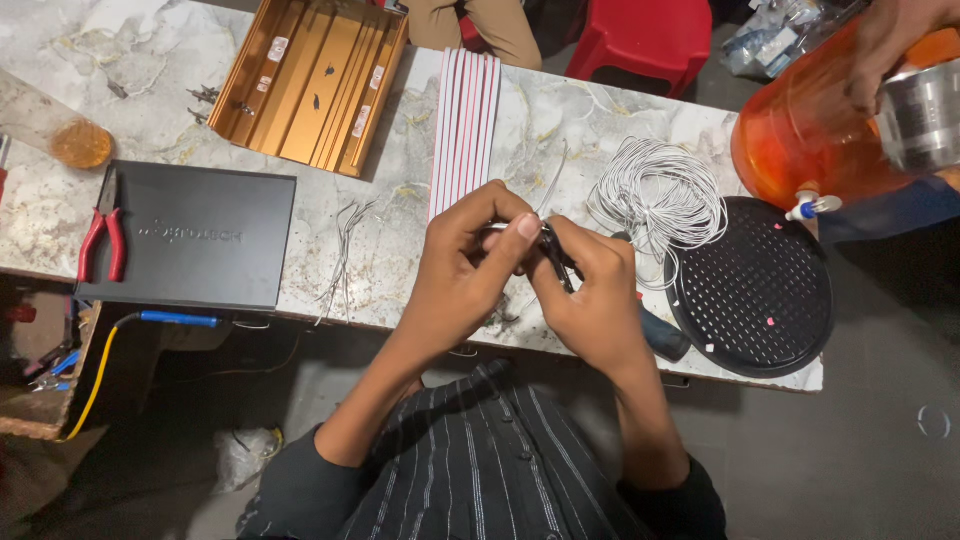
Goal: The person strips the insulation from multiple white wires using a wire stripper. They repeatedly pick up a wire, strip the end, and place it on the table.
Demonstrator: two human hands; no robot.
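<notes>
Both hands are meeting above the bench point(560, 110): the left hand point(465, 270) is pinching a thin wire point(497, 227) in its grip, while the right hand point(590, 290) is clamping a dark tool point(556, 258) onto it.

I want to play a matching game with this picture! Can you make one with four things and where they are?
Things:
1. pliers
2. wire coil
3. black box
4. gold tray

Places:
A. at the table's far edge
B. just left of the round black grille
C. lying on the black box's left edge
D. at the table's near edge, left of the hands

Pairs: 1-C, 2-B, 3-D, 4-A
</notes>
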